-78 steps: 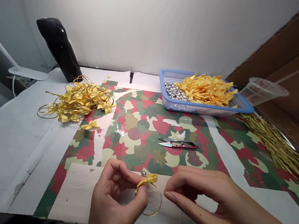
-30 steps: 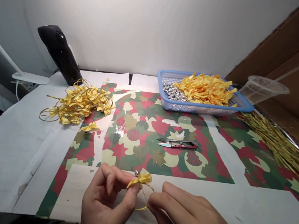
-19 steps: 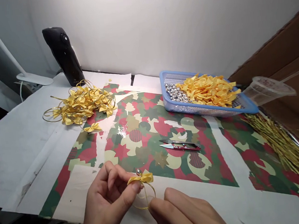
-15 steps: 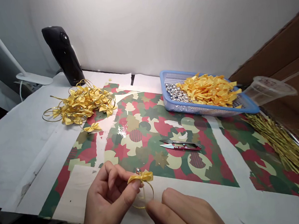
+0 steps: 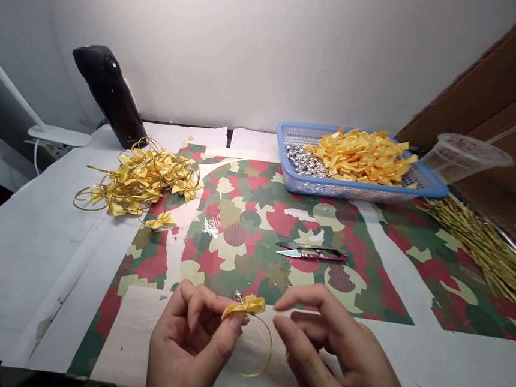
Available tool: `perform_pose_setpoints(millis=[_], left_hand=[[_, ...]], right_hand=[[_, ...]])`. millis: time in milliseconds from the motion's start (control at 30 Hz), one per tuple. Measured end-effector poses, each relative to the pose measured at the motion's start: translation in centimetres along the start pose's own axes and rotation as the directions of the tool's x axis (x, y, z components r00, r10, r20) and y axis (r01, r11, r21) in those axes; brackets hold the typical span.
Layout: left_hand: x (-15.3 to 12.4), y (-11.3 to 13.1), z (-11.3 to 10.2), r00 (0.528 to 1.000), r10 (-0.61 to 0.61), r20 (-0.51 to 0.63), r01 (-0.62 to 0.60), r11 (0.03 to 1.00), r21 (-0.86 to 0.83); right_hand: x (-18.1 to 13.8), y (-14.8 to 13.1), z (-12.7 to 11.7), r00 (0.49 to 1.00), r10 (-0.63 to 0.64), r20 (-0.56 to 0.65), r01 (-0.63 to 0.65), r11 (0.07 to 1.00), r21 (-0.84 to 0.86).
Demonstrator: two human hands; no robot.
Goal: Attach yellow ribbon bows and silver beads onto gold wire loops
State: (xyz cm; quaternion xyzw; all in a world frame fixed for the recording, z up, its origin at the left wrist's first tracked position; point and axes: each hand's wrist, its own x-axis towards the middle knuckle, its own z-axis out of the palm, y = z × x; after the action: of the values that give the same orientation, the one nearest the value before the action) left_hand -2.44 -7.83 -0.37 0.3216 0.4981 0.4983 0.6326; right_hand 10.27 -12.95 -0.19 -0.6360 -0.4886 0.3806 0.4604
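Note:
Between the thumb and fingers of my left hand is a yellow ribbon bow. A small silver bell sticks up behind the bow. From beneath it a thin gold cord curves down in a loop. My right hand is just right of the bow, thumb and index finger apart, with nothing visible between them. Thread snips lie on the patterned paper beyond my hands.
A pile of finished-looking yellow bows on gold cords lies at left. At back right, a blue basket holds silver bells and yellow bows. Gold cords lie at right by a clear plastic cup. A black bottle stands back left.
My right hand has come off the lower end of the gold cord, risen and opened its fingers. The cord loop has swung slightly right. My left hand keeps its pinch on the bow.

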Motion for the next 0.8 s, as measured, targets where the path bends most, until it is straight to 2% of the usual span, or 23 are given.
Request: perform_pose_setpoints(millis=[33, 100, 267, 533, 733, 800], left_hand=[[-0.1, 0.0, 0.2, 1.0, 0.005, -0.015, -0.005, 1.0, -0.004], [-0.3, -0.1, 0.4, 1.0, 0.017, -0.011, -0.017, 1.0, -0.002], [-0.4, -0.1, 0.3, 0.999, 0.011, 0.03, -0.01, 1.0, -0.026], [-0.3, -0.1, 0.2, 0.998, -0.015, 0.064, 0.017, 0.999, -0.032], [-0.3, 0.2, 0.3, 0.997, -0.033, 0.064, 0.033, 0.999, -0.005], [-0.3, 0.3, 0.4, 0.996, -0.055, 0.069, 0.055, 0.998, -0.008]], right_hand=[[0.2, -0.2, 0.0, 0.997, 0.079, 0.002, -0.079, 0.995, 0.063], [0.8, -0.6, 0.1, 0.99, 0.139, 0.03, -0.142, 0.98, 0.136], [1.9, -1.0, -0.1, 0.987, 0.127, 0.095, -0.141, 0.976, 0.166], [1.9, -1.2, 0.3, 0.988, 0.142, 0.062, -0.151, 0.973, 0.177], [2.0, -1.3, 0.1, 0.978, 0.158, 0.132, -0.179, 0.97, 0.162], [2.0, -1.2, -0.1, 0.982, 0.134, 0.132, -0.152, 0.979, 0.134]])
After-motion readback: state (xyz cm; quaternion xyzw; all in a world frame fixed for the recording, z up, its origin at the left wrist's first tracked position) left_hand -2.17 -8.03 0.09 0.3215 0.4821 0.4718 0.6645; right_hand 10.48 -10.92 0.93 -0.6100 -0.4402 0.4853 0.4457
